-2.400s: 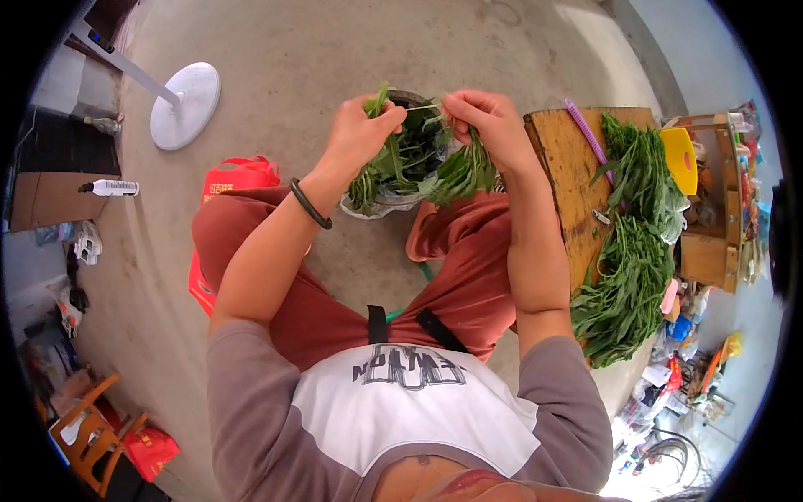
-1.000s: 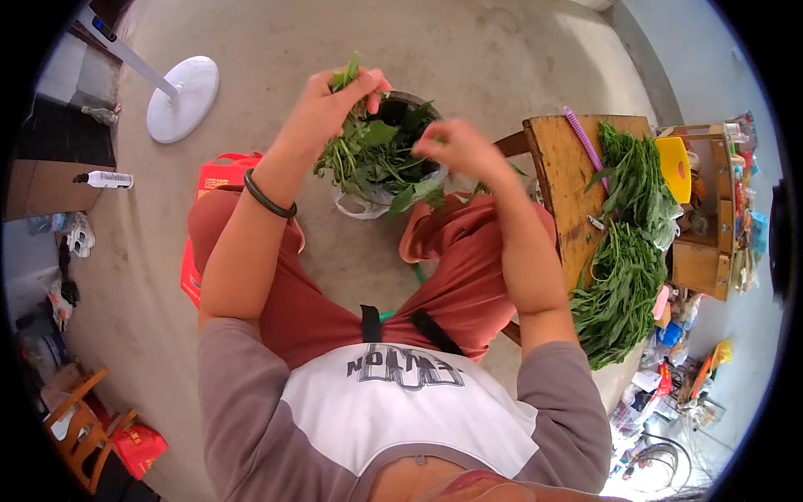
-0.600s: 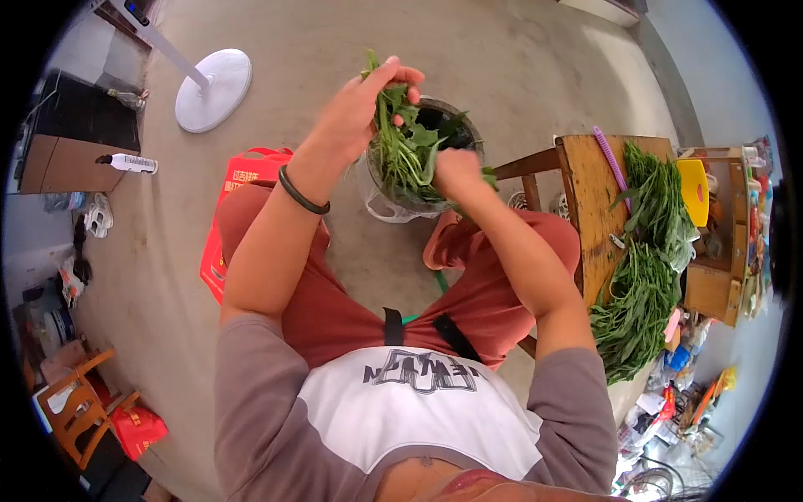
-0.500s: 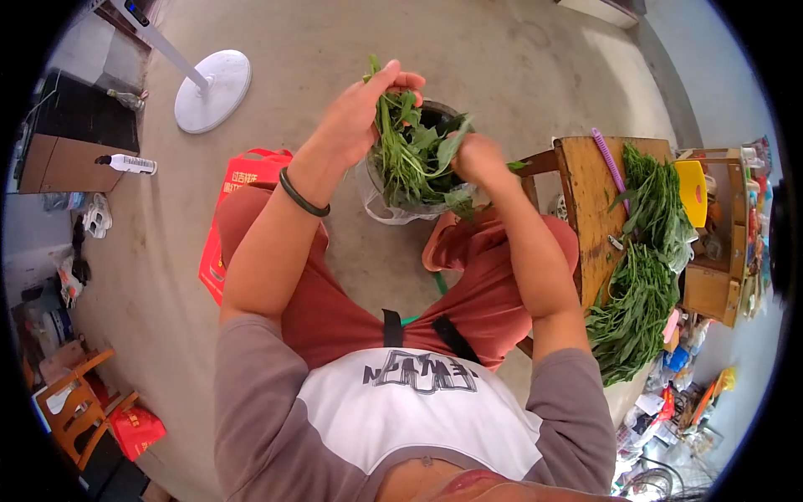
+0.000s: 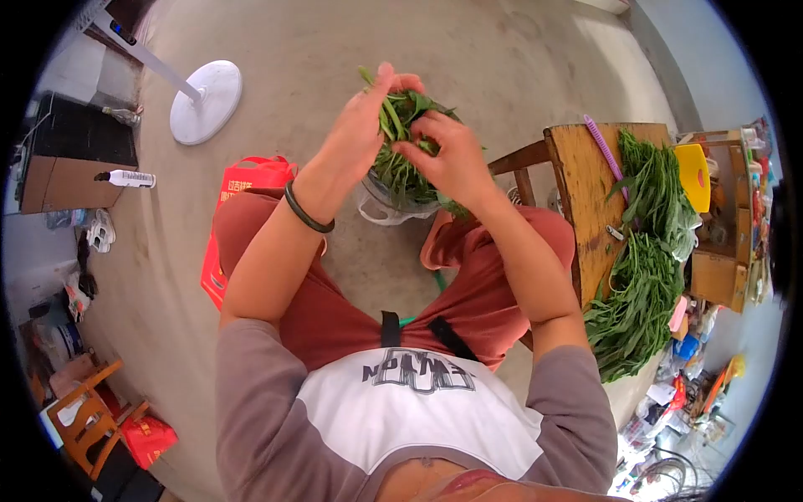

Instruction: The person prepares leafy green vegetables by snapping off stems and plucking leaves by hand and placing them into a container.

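My left hand (image 5: 361, 125) is closed round a bunch of leafy green vegetables (image 5: 398, 117), with stems poking out above the thumb. My right hand (image 5: 450, 159) meets the bunch from the other side, its thumb and fingers curled in on the leaves. Just beneath both hands stands a bucket lined with a clear plastic bag (image 5: 391, 211), with more greens at its top. Its inside is mostly hidden by the leaves and hands. Two big heaps of long-leaved greens (image 5: 640, 293) lie on the wooden table at my right.
The wooden table (image 5: 585, 201) carries a purple stick-like tool (image 5: 604, 155) and a yellow board (image 5: 693, 178) at its far side. A red bag (image 5: 242, 180) stands by my left knee. Further off are a white round stand base (image 5: 207, 102) and a bottle (image 5: 132, 179) on the floor.
My right hand has come up and left from beside the bucket to the bunch in my left hand. The left hand stays nearly in place, still holding the greens.
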### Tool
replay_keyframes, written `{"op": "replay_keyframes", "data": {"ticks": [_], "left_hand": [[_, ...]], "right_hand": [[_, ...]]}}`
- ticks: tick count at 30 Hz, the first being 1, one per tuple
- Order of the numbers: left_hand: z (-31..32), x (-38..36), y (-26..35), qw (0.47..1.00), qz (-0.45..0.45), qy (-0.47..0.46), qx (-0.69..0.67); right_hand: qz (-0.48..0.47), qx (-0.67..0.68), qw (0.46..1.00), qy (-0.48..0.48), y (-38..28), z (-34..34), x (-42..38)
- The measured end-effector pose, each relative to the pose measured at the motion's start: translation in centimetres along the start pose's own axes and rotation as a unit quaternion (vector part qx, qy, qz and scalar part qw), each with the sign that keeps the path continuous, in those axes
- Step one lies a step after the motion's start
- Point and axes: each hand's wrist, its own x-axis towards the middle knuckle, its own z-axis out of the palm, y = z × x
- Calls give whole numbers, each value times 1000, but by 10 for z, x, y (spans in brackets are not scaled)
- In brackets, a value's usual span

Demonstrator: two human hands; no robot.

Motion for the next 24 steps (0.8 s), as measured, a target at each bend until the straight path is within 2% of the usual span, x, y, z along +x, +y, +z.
{"op": "replay_keyframes", "data": {"ticks": [3,7,8,11,12,15,18,21,24], "left_hand": [[6,2,3,992,32,83,89],[2,-1,1,988,4,98,117],[-4,-1,-2,987,-3,105,125],[-7,-4,0,982,-22,126,140],[-7,-5,1,980,-27,133,143],[-6,-5,0,983,8,143,117],[-3,-7,1,987,-25,101,124],[8,-9,0,989,-13,70,128],[14,-10,1,989,12,81,126]], "right_hand": [[13,39,999,26,17,-9,7],[134,104,985,37,5,-39,7],[83,83,990,78,18,-38,7],[143,41,984,98,19,-53,9],[146,102,978,112,21,-54,10],[126,101,985,67,33,-63,12],[157,195,968,-14,25,-66,11],[168,232,956,-71,20,-65,10],[161,238,952,-109,21,-60,9]]}}
